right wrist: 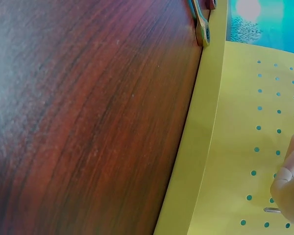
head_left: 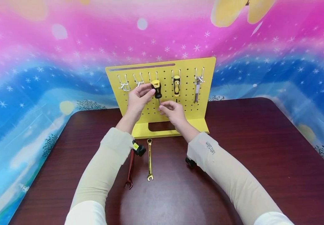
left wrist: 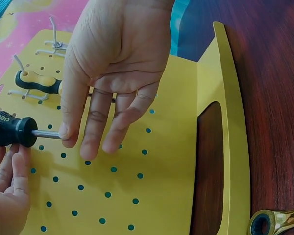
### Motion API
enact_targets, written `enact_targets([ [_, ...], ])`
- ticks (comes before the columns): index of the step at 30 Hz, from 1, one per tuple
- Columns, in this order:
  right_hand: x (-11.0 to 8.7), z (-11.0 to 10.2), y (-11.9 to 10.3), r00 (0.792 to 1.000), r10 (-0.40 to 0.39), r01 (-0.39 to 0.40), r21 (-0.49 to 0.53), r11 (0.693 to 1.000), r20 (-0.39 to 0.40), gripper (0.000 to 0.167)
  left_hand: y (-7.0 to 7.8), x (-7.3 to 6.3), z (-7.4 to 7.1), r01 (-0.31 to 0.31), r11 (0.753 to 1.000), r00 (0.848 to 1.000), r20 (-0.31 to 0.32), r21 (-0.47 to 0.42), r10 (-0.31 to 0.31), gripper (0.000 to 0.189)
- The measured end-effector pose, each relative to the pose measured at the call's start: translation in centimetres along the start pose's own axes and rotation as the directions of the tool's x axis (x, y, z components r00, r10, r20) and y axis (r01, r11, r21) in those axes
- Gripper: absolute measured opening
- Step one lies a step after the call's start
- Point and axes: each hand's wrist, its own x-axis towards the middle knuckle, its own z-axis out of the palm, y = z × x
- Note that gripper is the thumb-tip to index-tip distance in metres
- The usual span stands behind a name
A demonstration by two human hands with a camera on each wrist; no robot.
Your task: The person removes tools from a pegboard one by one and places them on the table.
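Observation:
A short screwdriver [head_left: 157,90] with a yellow and black handle is upright in front of the yellow pegboard [head_left: 184,109], at the third pair of hooks. My left hand [head_left: 139,99] holds its handle between thumb and fingers. Lower down, my right hand [head_left: 175,113] pinches the metal shaft [left wrist: 46,133] between thumb and index finger, the other fingers loosely extended in the left wrist view. The right wrist view catches only part of the right hand [right wrist: 289,191] at the edge. Hanging just right of it on the board is a second yellow and black screwdriver [head_left: 176,86].
A small silver wrench [head_left: 197,90] hangs at the board's right, and bare white hooks [head_left: 124,85] stick out at its left. On the dark wooden table [head_left: 257,150], a gold wrench [head_left: 150,161] and a red wrench [head_left: 130,172] lie before the board's base. A printed cloth [head_left: 66,62] hangs behind.

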Motion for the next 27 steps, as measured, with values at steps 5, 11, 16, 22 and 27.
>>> enact_targets([
  [5,-0.5,-0.1,0.0,0.999,-0.036,0.036,0.005,0.999,0.003,0.021,-0.1,-0.2,0.1,0.016,1.0,1.0,0.008,0.014,-0.016,0.04],
  [11,-1.0,-0.2,-0.2,0.997,-0.074,0.074,-0.032,0.997,0.01,0.019,-0.2,-0.3,0.2,0.016,0.999,1.0,0.017,0.029,-0.016,0.041],
  [16,-1.3,-0.2,-0.5,0.994,-0.105,0.106,-0.077,0.991,0.024,0.019,-0.1,-0.5,0.2,0.006,1.0,1.0,0.016,0.024,-0.006,0.041],
  [22,-1.6,-0.3,-0.7,0.986,-0.164,0.168,-0.124,0.978,0.04,0.019,0.1,-0.8,0.2,-0.026,0.999,1.0,0.008,0.022,0.026,0.037],
  [27,-2.1,-0.7,-0.9,0.984,-0.175,0.179,-0.145,0.973,0.039,0.018,0.2,-1.1,0.4,-0.037,0.999,0.999,0.021,0.006,0.037,0.038],
])
